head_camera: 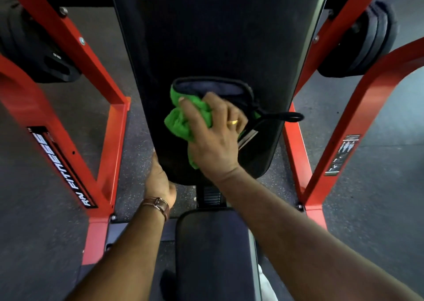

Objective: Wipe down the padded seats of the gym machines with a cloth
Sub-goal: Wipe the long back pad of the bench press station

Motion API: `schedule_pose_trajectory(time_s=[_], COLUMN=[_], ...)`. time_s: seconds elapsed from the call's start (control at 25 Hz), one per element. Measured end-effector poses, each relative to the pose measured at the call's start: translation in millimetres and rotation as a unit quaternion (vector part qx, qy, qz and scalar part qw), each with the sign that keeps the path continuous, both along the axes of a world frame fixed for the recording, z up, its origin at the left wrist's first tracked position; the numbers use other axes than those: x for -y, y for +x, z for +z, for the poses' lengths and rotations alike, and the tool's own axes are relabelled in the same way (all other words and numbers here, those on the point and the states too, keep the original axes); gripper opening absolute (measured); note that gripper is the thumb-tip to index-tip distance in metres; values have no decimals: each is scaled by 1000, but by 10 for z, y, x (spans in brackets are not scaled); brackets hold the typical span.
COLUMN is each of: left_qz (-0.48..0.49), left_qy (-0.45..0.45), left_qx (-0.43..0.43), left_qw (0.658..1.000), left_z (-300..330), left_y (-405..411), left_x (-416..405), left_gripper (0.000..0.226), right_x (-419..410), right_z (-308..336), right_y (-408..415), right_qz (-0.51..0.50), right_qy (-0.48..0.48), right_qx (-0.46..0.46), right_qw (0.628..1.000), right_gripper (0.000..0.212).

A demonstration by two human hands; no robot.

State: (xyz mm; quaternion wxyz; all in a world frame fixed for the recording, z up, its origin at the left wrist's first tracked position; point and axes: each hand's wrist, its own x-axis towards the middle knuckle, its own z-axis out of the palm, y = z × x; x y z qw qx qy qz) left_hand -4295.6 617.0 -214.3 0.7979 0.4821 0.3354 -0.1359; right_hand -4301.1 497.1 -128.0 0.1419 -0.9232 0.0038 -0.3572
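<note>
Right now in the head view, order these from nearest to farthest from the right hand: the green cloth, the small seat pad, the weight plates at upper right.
1. Green cloth: held in the right hand, pressed on the long back pad.
2. Small seat pad: below the hand, toward the camera.
3. Weight plates: far upper right, beyond the red frame.

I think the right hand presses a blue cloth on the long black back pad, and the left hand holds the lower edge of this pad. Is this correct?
Not quite: the cloth is green, not blue, as the head view shows. The rest holds: the right hand presses it on the long black back pad, and the left hand holds that pad's lower edge.
</note>
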Motion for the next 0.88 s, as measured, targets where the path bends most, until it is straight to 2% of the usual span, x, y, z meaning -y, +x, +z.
schedule_pose_trajectory(time_s=[0.12, 0.2, 0.28, 0.36, 0.44, 0.52, 0.6, 0.64, 0.76, 0.84, 0.88], left_qz=[-9, 7, -2, -9, 23, 27, 25, 37, 69, 102, 135], left_qy=[-70, -93, -114, -120, -123, -150, -156, -153, -178, -209, -179], left_qx=[5, -31, -66, -61, -34, -26, -39, -47, -59, -53, -5], left_qw=[998, 995, 991, 991, 992, 988, 987, 986, 980, 971, 975], left_z=[-96, -75, -109, -165, -215, -205, -254, -260, -292, -223, -225], left_y=[-58, -114, -119, -86, -66, -89, -163, -239, -363, -390, -415], left_x=[-52, -101, -180, -164, -184, -179, -103, -63, -76, 89, 183], left_gripper=[36, 30, 35, 37, 35, 37, 37, 35, 39, 38, 31], right_x=[-200, -216, -73, 231, 576, 797, 789, 681, 104, -195, -243], right_z=[-434, -714, -928, -1051, -994, -768, -467, -356, -295, -518, -682], right_y=[-180, -350, -506, -697, -851, -834, -643, -518, -247, -253, -302], right_qz=[125, 191, 211, 206, 133, 20, -59, -67, 43, 126, 168], right_qy=[-117, -190, -224, -238, -199, -95, 11, 36, -6, -101, -158], right_qx=[-14, -36, -61, -98, -119, -102, -70, -54, -35, -40, -45], right_qw=[985, 962, 949, 944, 964, 990, 996, 996, 998, 986, 972], right_gripper=[38, 36, 37, 42, 50, 57, 65, 67, 55, 46, 40])
